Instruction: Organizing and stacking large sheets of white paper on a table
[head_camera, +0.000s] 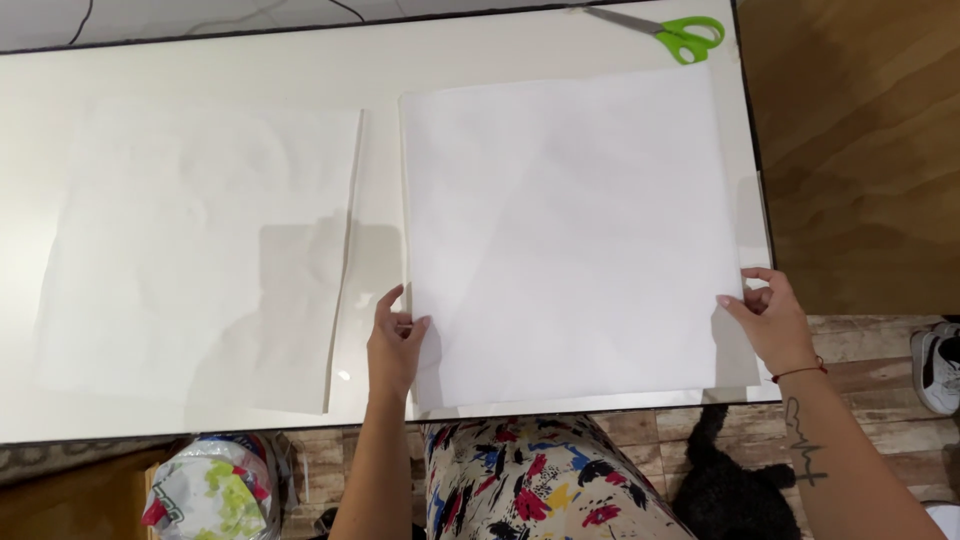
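– What are the hands on?

– A big white sheet of paper (570, 235), lying nearly square on the right half of the white table (200, 65). The left hand (395, 345) pinches the sheet's left edge near the lower corner, thumb on top and fingers curled at the edge. The right hand (768, 320) grips the right edge low down, fingertips on the paper, loosely closed round it.

– So neither hand is spread flat?

– No, both are partly closed on the sheet's edges. A thin red bracelet (800, 371) sits on the right wrist.

– Any containers?

– Only a crumpled bag (212, 490) with a green and red print, on the floor below the table's near edge at the left. I cannot tell what is in it.

– What else is on the table?

– A second, thinner white sheet (200, 250) lies flat on the left half, a little wrinkled, just beside the held sheet with a narrow strip of tabletop between them. Green-handled scissors (675, 33) lie at the far right corner, just beyond the held sheet's top edge and apart from both hands.

– Anything in the way?

– Nothing lies on the held sheet. Its lower edge reaches about to the table's near edge. Below that is the person's patterned clothing (530, 485), something black and furry (735, 485) on the floor at right, and a white shoe (940, 368) further right
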